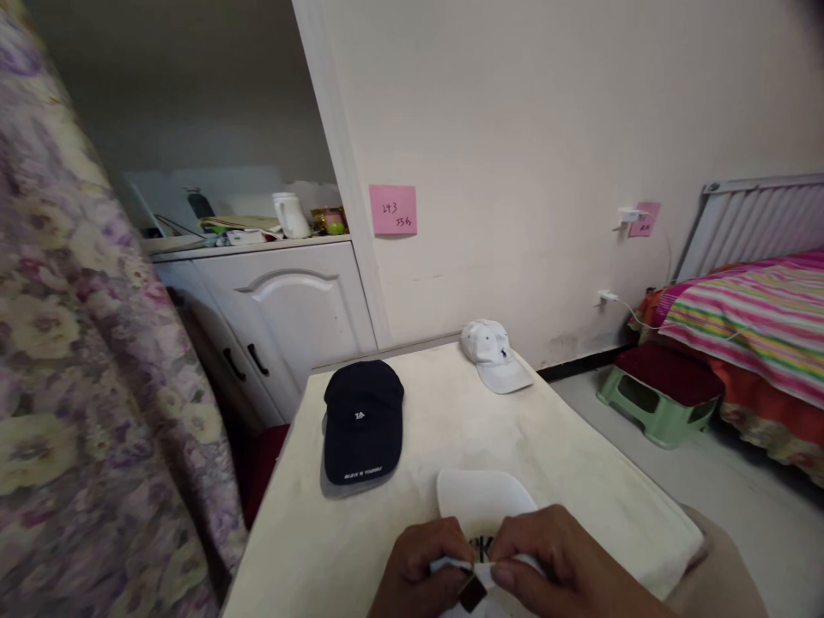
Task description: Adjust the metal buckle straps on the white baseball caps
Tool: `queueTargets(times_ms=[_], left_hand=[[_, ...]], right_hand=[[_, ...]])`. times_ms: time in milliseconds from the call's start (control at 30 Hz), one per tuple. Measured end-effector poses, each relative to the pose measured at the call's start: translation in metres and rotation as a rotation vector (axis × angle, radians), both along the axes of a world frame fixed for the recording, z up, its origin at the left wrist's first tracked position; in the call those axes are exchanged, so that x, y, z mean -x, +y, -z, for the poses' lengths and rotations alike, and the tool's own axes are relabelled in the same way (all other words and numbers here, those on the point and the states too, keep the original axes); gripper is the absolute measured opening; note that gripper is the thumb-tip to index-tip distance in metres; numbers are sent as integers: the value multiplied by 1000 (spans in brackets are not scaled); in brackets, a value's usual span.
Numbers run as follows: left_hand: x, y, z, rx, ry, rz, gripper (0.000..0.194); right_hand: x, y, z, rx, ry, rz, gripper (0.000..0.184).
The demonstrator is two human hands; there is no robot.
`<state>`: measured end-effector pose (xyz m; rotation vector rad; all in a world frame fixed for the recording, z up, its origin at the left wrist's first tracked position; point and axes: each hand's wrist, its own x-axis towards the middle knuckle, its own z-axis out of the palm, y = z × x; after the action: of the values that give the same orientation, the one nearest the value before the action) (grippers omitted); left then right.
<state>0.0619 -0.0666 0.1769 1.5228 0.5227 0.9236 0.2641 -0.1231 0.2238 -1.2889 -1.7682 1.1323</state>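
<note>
A white cap [484, 493] lies at the table's near side, its brim pointing away from me and dark lettering partly visible between my hands. My left hand [426, 565] pinches a white strap-like edge of this cap. On the other side, my right hand [551, 556] grips the same edge, with its thumb and fingers close to the left ones. A small dark patch [472, 592] shows just below the fingertips; whether it is a label or an opening, I cannot tell. Both hands hide much of the crown.
A navy cap [364, 421] sits at the table's left, and another white cap [494, 354] at the far right corner. The table [348, 549] stands near a wall and a white cabinet [289, 300]. A flowered curtain [96, 360] hangs left; a green stool [663, 395] stands right.
</note>
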Motion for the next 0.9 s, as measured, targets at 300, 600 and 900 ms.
queueTargets(times_ms=[300,600,900], left_hand=[[0,-2,-2,85,14,30,33],[-3,-4,-4,191,20,43,34],[-3,-4,-1,196,67,44,35]], right_hand=[[-8,1,2,32,12,-62,20],[-13,11,6,38,25,-183,14],[-16,15,1,18,-63,-227,15]])
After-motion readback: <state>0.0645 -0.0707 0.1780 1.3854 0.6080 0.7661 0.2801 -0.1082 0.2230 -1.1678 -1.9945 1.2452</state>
